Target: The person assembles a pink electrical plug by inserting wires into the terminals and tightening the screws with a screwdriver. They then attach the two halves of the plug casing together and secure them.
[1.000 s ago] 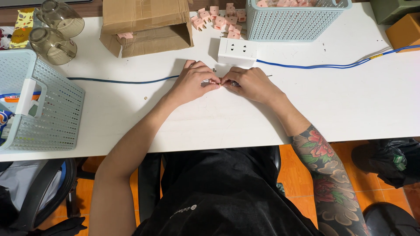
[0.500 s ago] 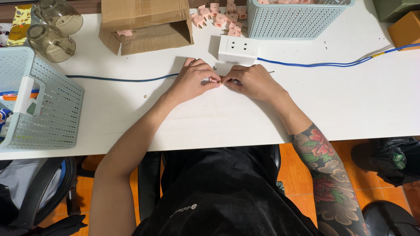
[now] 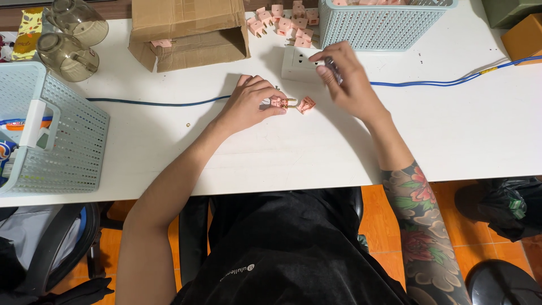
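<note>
On white table [image 3: 451,135] over orange floor [image 3: 480,254]: left hand [image 3: 248,104] pinches pink plug [image 3: 280,102]; right hand [image 3: 347,79] grips small tool [image 3: 333,69].

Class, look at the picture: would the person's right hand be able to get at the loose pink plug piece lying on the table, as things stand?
Probably yes. The right hand hovers just above and right of the pink plug piece, with only bare table between them. The left hand holds a different piece beside it.

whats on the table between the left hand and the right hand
In the head view, a small pink plug piece lies loose on the white table between the left hand, which pinches another pink piece with brass prongs, and the right hand.
</note>
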